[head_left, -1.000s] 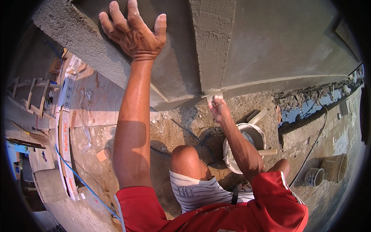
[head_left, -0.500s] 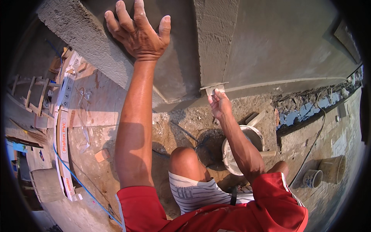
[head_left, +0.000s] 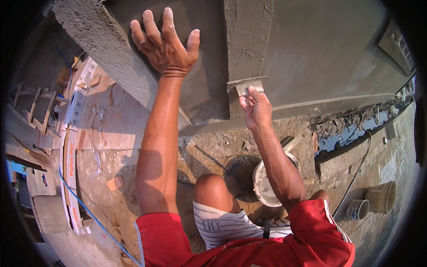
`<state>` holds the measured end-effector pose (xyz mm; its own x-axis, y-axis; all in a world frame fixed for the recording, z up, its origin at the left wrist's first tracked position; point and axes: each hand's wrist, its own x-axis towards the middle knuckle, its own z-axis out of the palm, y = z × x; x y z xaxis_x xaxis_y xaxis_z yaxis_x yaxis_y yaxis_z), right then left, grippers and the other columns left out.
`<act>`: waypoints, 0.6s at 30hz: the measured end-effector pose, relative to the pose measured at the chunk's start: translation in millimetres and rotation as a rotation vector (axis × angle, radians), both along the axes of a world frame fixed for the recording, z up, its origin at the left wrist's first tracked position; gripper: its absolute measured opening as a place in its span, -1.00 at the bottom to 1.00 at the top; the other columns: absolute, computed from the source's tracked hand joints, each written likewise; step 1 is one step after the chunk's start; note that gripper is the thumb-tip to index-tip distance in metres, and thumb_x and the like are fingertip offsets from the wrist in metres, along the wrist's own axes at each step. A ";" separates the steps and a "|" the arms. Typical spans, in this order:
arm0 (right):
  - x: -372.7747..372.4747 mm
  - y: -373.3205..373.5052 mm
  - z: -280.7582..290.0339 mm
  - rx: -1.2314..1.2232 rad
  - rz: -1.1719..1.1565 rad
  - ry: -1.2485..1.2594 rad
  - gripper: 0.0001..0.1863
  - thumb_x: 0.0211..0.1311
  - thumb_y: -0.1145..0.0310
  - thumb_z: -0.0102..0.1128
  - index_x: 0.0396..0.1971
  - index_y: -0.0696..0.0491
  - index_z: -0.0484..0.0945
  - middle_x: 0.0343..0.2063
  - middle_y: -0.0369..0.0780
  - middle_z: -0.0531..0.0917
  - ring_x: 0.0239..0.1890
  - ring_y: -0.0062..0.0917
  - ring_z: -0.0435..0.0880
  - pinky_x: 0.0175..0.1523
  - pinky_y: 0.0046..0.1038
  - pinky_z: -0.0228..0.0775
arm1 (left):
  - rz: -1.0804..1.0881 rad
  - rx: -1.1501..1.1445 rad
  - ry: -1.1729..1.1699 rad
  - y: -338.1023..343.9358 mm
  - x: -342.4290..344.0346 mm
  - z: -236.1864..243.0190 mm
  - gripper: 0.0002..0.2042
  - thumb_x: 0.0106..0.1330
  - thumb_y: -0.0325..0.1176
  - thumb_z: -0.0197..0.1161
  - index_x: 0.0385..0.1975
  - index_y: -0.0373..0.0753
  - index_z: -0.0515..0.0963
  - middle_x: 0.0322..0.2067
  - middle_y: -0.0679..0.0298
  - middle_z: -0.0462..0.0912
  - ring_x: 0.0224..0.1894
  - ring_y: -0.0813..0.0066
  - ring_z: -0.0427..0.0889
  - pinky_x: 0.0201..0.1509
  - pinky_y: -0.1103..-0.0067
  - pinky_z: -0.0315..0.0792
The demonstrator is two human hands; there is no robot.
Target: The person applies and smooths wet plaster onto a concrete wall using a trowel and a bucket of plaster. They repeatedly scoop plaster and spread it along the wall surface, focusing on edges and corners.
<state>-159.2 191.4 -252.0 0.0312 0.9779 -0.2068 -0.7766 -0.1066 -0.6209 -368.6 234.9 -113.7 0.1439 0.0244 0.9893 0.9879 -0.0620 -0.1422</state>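
Observation:
My left hand [head_left: 167, 49] lies open with fingers spread against the smooth grey plastered wall [head_left: 207, 66]. In my right hand [head_left: 258, 109] is a small flat scraper [head_left: 249, 88], pinched between thumb and fingers. Its wide edge touches the lower part of a raised plaster strip [head_left: 249, 38] that runs up the wall, and a ridge of wet plaster shows along that edge. Above the tool the strip's surface is rough and streaked. My fingers hide the lower part of the scraper.
Beneath my right forearm stands a whitish bucket [head_left: 262, 189]. Two smaller buckets, one a tan bucket [head_left: 381, 197], are at the right. A water-filled ditch [head_left: 351, 131] runs along the wall's foot. Long white boxes [head_left: 71, 155] and a blue hose [head_left: 91, 216] lie left.
My right hand has moved the scraper a little up the strip from near the wall's bottom edge. My left hand stays spread on the wall, slightly shifted in view.

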 end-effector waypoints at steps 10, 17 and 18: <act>-2.6 9.4 95.8 0.164 -0.041 -0.033 -0.76 0.21 0.40 0.25 -0.41 0.14 0.33 -0.51 -0.21 0.50 -0.56 -0.55 0.59 -0.55 -0.62 0.56 | 0.027 -0.017 -0.021 -2.8 2.3 -0.3 -0.36 0.17 0.12 0.10 0.20 -0.12 0.29 0.24 0.03 0.06 0.33 -0.17 -0.11 0.32 -0.03 -0.06; -6.6 13.3 163.1 0.291 -0.018 -0.021 -0.72 0.24 0.36 0.21 -0.37 0.21 0.30 -0.45 -0.14 0.49 -0.49 -0.48 0.60 -0.50 -0.55 0.60 | 0.015 -0.045 -0.031 -6.0 2.9 -0.8 -0.36 0.15 0.08 0.13 0.20 -0.12 0.29 0.26 0.04 0.04 0.35 -0.16 -0.16 0.33 -0.02 -0.09; -7.3 12.7 170.8 0.304 -0.006 -0.023 -0.72 0.24 0.36 0.20 -0.36 0.22 0.30 -0.44 -0.13 0.48 -0.48 -0.46 0.60 -0.49 -0.55 0.60 | 0.016 -0.048 -0.032 -6.5 3.3 -0.4 -0.36 0.15 0.07 0.14 0.20 -0.12 0.29 0.26 0.04 0.03 0.35 -0.16 -0.16 0.34 -0.01 -0.10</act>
<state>-166.5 204.1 -81.2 0.0382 0.9947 0.0957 -0.7618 0.0910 -0.6413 -365.3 228.4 -114.1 0.1113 0.0741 0.9910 0.9928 -0.0522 -0.1076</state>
